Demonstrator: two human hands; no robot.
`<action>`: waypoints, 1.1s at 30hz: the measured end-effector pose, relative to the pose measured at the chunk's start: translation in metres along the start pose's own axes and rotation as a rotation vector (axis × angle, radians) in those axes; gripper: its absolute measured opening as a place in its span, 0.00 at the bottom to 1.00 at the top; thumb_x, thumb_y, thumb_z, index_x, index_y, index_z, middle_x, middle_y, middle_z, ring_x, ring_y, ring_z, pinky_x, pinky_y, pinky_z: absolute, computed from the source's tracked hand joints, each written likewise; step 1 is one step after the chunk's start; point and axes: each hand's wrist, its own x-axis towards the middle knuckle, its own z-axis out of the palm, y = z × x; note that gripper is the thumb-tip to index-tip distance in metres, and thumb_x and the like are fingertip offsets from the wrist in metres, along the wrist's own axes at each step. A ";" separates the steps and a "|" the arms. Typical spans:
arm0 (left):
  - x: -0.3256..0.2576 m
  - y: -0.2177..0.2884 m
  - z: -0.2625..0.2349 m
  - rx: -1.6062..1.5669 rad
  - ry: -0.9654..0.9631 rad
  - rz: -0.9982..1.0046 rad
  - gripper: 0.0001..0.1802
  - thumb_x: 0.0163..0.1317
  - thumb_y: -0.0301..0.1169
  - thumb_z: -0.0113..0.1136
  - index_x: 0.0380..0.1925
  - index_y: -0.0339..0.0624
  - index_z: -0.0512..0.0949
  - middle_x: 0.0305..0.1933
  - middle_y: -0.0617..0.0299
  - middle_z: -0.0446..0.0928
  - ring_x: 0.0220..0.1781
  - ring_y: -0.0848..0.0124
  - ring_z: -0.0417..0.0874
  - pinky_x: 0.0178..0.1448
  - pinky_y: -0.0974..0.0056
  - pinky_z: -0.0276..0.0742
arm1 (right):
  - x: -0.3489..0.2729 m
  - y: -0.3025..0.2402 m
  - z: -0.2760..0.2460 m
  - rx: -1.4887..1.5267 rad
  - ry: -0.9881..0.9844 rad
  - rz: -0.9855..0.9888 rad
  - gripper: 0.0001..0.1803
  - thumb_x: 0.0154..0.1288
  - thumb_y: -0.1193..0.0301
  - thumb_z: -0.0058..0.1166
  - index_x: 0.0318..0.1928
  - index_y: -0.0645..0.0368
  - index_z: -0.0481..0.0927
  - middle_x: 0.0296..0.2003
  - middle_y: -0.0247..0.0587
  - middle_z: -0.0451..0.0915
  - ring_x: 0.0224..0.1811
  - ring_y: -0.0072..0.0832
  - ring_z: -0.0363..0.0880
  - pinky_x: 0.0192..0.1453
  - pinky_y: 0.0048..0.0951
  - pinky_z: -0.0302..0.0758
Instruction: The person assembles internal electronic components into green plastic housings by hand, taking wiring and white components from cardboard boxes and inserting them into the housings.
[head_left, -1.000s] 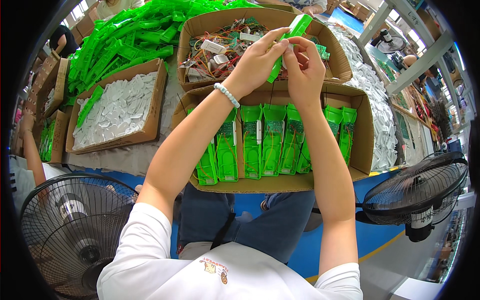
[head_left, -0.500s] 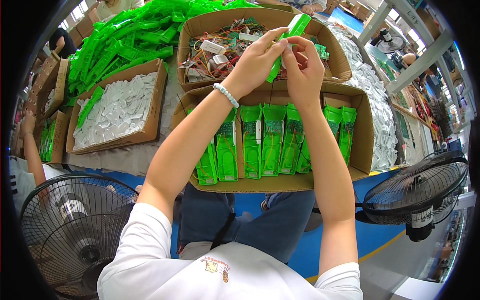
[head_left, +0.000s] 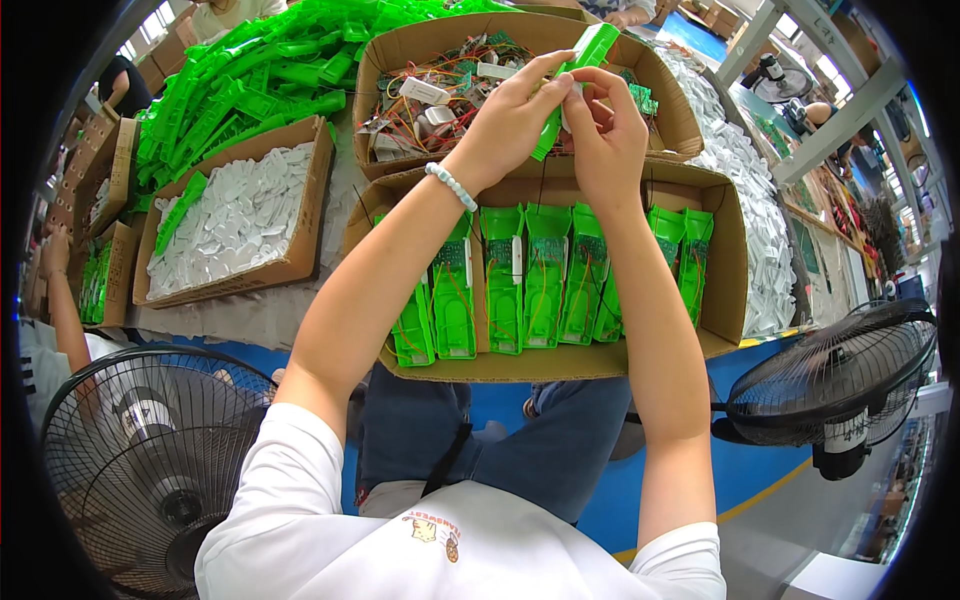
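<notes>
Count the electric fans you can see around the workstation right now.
2. One black fan stands at lower left beside the person's left arm; another black fan stands at lower right by the blue floor. More may be hidden beyond the frame's rim.

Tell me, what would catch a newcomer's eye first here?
Two bare hands, the left hand and right hand, hold up a bright green plastic piece at top centre. Below them a cardboard box carries a row of green housings, with a black fan at right.

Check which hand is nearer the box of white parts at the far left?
Left. The left hand is raised on the green strip, a box's width right of the box of white parts; the right hand is farther right.
</notes>
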 end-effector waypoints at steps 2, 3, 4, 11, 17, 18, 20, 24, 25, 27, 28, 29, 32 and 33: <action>0.001 -0.001 0.001 -0.001 0.008 0.019 0.24 0.75 0.39 0.49 0.66 0.40 0.69 0.53 0.59 0.77 0.56 0.75 0.74 0.62 0.68 0.69 | 0.001 0.000 0.000 -0.003 -0.001 0.001 0.08 0.67 0.75 0.56 0.45 0.63 0.79 0.33 0.33 0.73 0.28 0.14 0.74 0.26 0.18 0.71; 0.000 -0.002 0.000 0.000 0.007 0.015 0.24 0.75 0.39 0.49 0.66 0.40 0.69 0.53 0.59 0.77 0.56 0.75 0.74 0.62 0.68 0.69 | 0.001 -0.001 0.000 -0.005 -0.006 0.005 0.08 0.67 0.75 0.56 0.45 0.63 0.79 0.33 0.33 0.73 0.28 0.14 0.74 0.26 0.18 0.71; 0.001 -0.002 0.000 -0.011 0.007 0.016 0.24 0.75 0.39 0.49 0.66 0.40 0.69 0.53 0.59 0.77 0.56 0.75 0.74 0.62 0.68 0.68 | 0.001 -0.002 0.000 -0.007 -0.011 0.008 0.08 0.66 0.75 0.56 0.45 0.63 0.79 0.33 0.33 0.73 0.28 0.14 0.74 0.26 0.19 0.71; 0.002 -0.002 0.000 -0.017 0.016 0.023 0.24 0.74 0.38 0.49 0.65 0.39 0.69 0.53 0.58 0.78 0.56 0.75 0.75 0.63 0.68 0.68 | 0.000 0.001 0.000 -0.002 -0.006 -0.005 0.08 0.66 0.75 0.56 0.45 0.63 0.79 0.33 0.33 0.73 0.27 0.15 0.74 0.26 0.19 0.71; 0.002 -0.004 0.000 -0.039 0.010 0.014 0.24 0.75 0.38 0.49 0.65 0.40 0.69 0.53 0.58 0.78 0.57 0.75 0.76 0.63 0.69 0.68 | 0.000 -0.002 0.000 -0.004 0.000 -0.003 0.08 0.66 0.75 0.56 0.45 0.63 0.79 0.33 0.34 0.73 0.28 0.15 0.74 0.26 0.19 0.73; 0.002 -0.004 0.000 -0.038 0.010 0.014 0.24 0.75 0.38 0.49 0.65 0.40 0.69 0.53 0.58 0.78 0.57 0.75 0.76 0.63 0.69 0.68 | 0.000 -0.002 0.000 -0.009 -0.002 -0.003 0.09 0.66 0.75 0.56 0.45 0.63 0.79 0.33 0.34 0.73 0.28 0.15 0.74 0.26 0.19 0.73; 0.001 -0.004 0.000 -0.039 0.010 0.008 0.24 0.75 0.38 0.49 0.65 0.40 0.69 0.54 0.58 0.78 0.57 0.75 0.76 0.64 0.69 0.68 | 0.000 -0.002 0.001 -0.013 -0.004 -0.004 0.09 0.66 0.75 0.56 0.45 0.63 0.79 0.33 0.34 0.73 0.28 0.15 0.75 0.26 0.19 0.73; 0.000 -0.001 0.002 -0.025 0.032 0.043 0.26 0.73 0.40 0.50 0.65 0.36 0.69 0.52 0.51 0.78 0.52 0.69 0.77 0.58 0.65 0.71 | 0.000 0.000 0.000 -0.017 -0.005 0.002 0.09 0.66 0.75 0.56 0.45 0.63 0.79 0.33 0.34 0.73 0.28 0.15 0.75 0.27 0.19 0.73; -0.001 0.000 0.001 -0.030 0.024 0.023 0.25 0.74 0.39 0.49 0.65 0.38 0.69 0.53 0.55 0.78 0.55 0.72 0.76 0.61 0.67 0.70 | 0.000 0.001 -0.001 -0.016 -0.008 0.008 0.09 0.66 0.75 0.56 0.45 0.63 0.79 0.33 0.34 0.73 0.28 0.15 0.75 0.27 0.19 0.73; 0.000 0.000 0.001 -0.036 0.017 0.002 0.24 0.75 0.38 0.49 0.65 0.40 0.69 0.54 0.58 0.78 0.58 0.74 0.75 0.64 0.68 0.68 | 0.001 0.003 -0.002 -0.053 -0.031 -0.015 0.09 0.69 0.73 0.55 0.47 0.61 0.78 0.32 0.30 0.72 0.28 0.13 0.74 0.26 0.17 0.73; 0.000 0.000 0.000 -0.027 0.016 0.003 0.24 0.75 0.38 0.49 0.65 0.40 0.69 0.53 0.58 0.78 0.58 0.74 0.75 0.64 0.68 0.68 | 0.002 0.003 -0.002 -0.089 -0.054 -0.038 0.09 0.72 0.71 0.53 0.50 0.59 0.77 0.30 0.26 0.71 0.29 0.10 0.73 0.26 0.15 0.73; 0.001 0.000 0.000 -0.019 0.014 0.005 0.24 0.75 0.38 0.50 0.65 0.40 0.69 0.53 0.58 0.79 0.58 0.74 0.75 0.64 0.68 0.67 | 0.001 0.004 -0.002 -0.089 -0.054 -0.037 0.09 0.72 0.71 0.53 0.50 0.59 0.77 0.30 0.26 0.71 0.29 0.10 0.73 0.26 0.15 0.73; 0.000 0.001 0.001 -0.014 0.031 0.027 0.24 0.74 0.38 0.50 0.65 0.40 0.69 0.53 0.57 0.79 0.58 0.74 0.75 0.64 0.68 0.67 | 0.001 0.000 0.000 -0.022 -0.011 0.000 0.09 0.66 0.75 0.56 0.45 0.64 0.79 0.33 0.34 0.73 0.28 0.15 0.75 0.27 0.20 0.73; 0.000 0.000 0.001 -0.014 0.032 0.027 0.24 0.74 0.38 0.50 0.65 0.40 0.69 0.53 0.57 0.79 0.58 0.74 0.75 0.64 0.68 0.67 | 0.002 0.000 0.000 -0.015 -0.013 0.004 0.09 0.66 0.75 0.56 0.45 0.64 0.79 0.33 0.34 0.73 0.28 0.16 0.75 0.27 0.20 0.73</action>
